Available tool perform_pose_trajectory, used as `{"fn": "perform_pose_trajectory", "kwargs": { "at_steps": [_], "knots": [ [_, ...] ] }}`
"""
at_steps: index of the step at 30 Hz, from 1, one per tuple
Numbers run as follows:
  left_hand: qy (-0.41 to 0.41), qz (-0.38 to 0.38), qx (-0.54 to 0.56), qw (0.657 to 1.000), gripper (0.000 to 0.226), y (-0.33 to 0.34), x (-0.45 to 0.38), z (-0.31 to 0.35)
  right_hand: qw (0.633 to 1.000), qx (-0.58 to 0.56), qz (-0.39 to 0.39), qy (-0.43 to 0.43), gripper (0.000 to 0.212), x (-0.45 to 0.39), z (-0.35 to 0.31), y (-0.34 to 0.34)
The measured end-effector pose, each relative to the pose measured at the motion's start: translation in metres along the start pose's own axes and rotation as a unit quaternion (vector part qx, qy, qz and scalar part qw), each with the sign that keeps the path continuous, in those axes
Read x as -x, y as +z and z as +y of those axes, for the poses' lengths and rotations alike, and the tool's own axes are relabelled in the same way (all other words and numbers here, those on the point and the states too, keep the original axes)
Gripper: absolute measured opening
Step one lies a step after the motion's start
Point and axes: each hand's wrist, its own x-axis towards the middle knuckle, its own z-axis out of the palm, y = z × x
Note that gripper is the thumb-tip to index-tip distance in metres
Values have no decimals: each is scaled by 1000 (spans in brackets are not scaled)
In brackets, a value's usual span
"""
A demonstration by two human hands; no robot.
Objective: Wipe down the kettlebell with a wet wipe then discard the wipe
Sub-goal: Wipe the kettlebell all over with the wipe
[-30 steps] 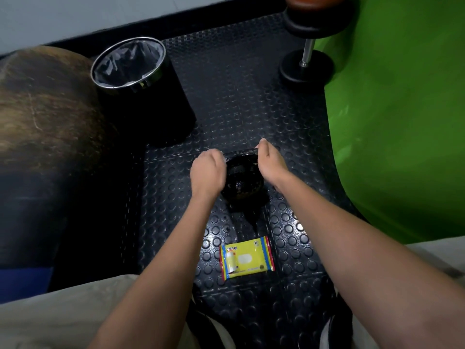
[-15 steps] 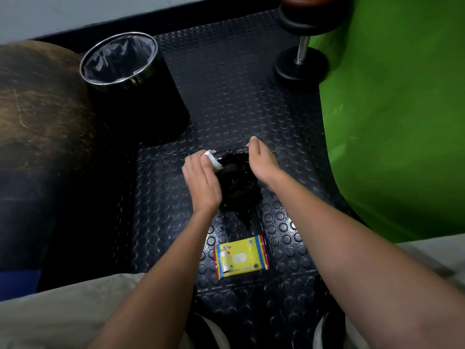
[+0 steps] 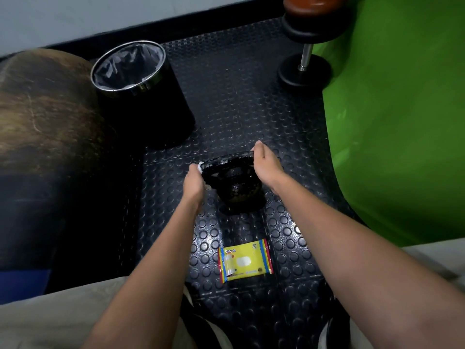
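On studded mat [image 3: 251, 102], left hand [image 3: 193, 181] presses wipe [image 3: 200, 166] against kettlebell [image 3: 236, 182]; right hand [image 3: 264, 165] grips its handle.

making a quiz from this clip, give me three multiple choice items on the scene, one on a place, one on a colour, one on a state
1. Where is the bin relative to the kettlebell?
A. far left
B. near right
C. on top of it

2. What is the main colour of the wipe pack?
A. red
B. yellow
C. white

3. What is the left hand doing?
A. resting on the floor
B. holding the wipe pack
C. holding a wipe at the kettlebell's handle

Answers: 1 A, the bin stands beyond the kettlebell, to its left. 2 B, the pack's face is mostly yellow. 3 C, a white wipe shows at its fingers against the handle's left end.
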Motion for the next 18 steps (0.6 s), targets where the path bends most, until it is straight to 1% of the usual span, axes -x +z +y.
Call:
{"fn": "perform_pose_trajectory", "kwargs": {
  "at_steps": [2, 3, 4, 5, 6, 8, 9, 10, 11, 12, 14, 16, 17, 18],
  "knots": [
    [57, 7, -96, 994, 33, 0, 2, 12, 1000, 1, 7, 0, 61, 0, 0, -1],
    [99, 12, -162, 982, 34, 2, 5, 19, 1000, 1, 9, 1, 61, 0, 1, -1],
    [143, 15, -237, 961, 37, 5, 9, 26, 1000, 1, 11, 1, 61, 1, 1, -1],
    [182, 14, -314, 932, 38, 10, 12, 33, 1000, 1, 12, 2, 61, 1, 1, -2],
    [220, 13, -387, 895, 37, 17, 13, 37, 1000, 1, 14, 1, 61, 1, 2, -2],
    [302, 27, -497, 813, 29, 28, 14, 41, 1000, 7, 21, -4, 60, 1, 2, -2],
    [334, 43, -536, 774, 26, 33, 16, 38, 1000, 11, 24, -6, 59, 0, 1, -2],
    [360, 55, -558, 745, 24, 38, 19, 34, 1000, 13, 25, -8, 59, 0, 1, -2],
    [390, 70, -561, 727, 23, 44, 23, 30, 1000, 13, 27, -10, 58, 1, 0, -2],
    [418, 88, -544, 722, 25, 49, 28, 25, 999, 12, 28, -13, 58, 1, 0, -2],
    [474, 125, -477, 729, 27, 49, 33, 13, 999, 14, 26, -16, 57, 1, 1, -3],
    [514, 117, -429, 733, 25, 37, 29, -3, 999, 15, 24, -16, 58, 1, 3, -1],
    [518, 111, -415, 740, 27, 30, 26, -8, 999, 18, 22, -17, 59, 2, 3, 0],
    [509, 109, -395, 757, 30, 24, 23, -13, 999, 21, 20, -17, 59, 2, 3, 0]
  ]
}}
